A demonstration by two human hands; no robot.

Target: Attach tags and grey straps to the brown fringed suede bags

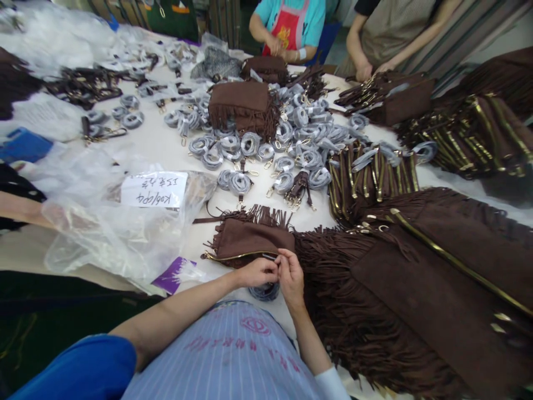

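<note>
A small brown fringed pouch [250, 236] lies flat on the table before me, its gold zipper along the near edge and its fringe pointing away. At the pouch's near right corner, my left hand [259, 272] is closed in a pinch. My right hand [291, 275] meets it there, thumb and fingers pressed together. A thin dark piece shows at the fingertips; what exactly they grip is too small to make out. Just under the hands lies a coiled strap [264, 291] in grey-looking wrapping, partly covered by them.
Large brown fringed bags [441, 289] are piled at my right. Many wrapped coiled straps [250, 145] spread across the middle around a brown bag [239, 103]. A clear plastic bag [112, 239] with a label lies at left, near another person's arm [25, 210]. Co-workers [287, 28] stand opposite.
</note>
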